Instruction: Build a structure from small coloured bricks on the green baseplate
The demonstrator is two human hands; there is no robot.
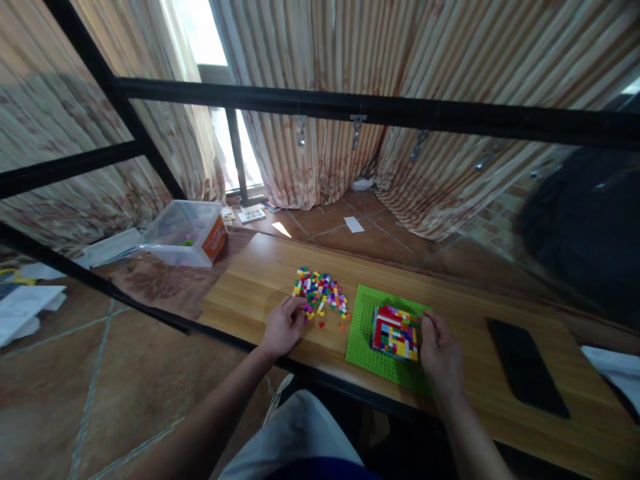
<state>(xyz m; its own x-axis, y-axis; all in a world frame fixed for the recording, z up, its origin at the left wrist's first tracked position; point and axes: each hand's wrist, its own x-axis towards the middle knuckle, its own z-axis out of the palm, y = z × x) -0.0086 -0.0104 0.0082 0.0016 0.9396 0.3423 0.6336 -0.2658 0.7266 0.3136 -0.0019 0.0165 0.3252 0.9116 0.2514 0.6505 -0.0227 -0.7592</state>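
Note:
A green baseplate (363,333) lies on the wooden table (260,280), carrying a small multicoloured brick building (395,331). My right hand (440,357) rests at the building's right side, fingers curled against its wall. A pile of small loose coloured bricks (321,293) lies left of the plate. My left hand (283,325) sits at the near left edge of that pile, fingers bent down onto the bricks; whether it holds one is hidden.
A black phone (527,365) lies flat on the table at the right. A clear plastic box with an orange label (187,233) stands on a brown cloth (165,283) at the left. A black metal frame (360,107) crosses above. A dark bag (590,227) sits far right.

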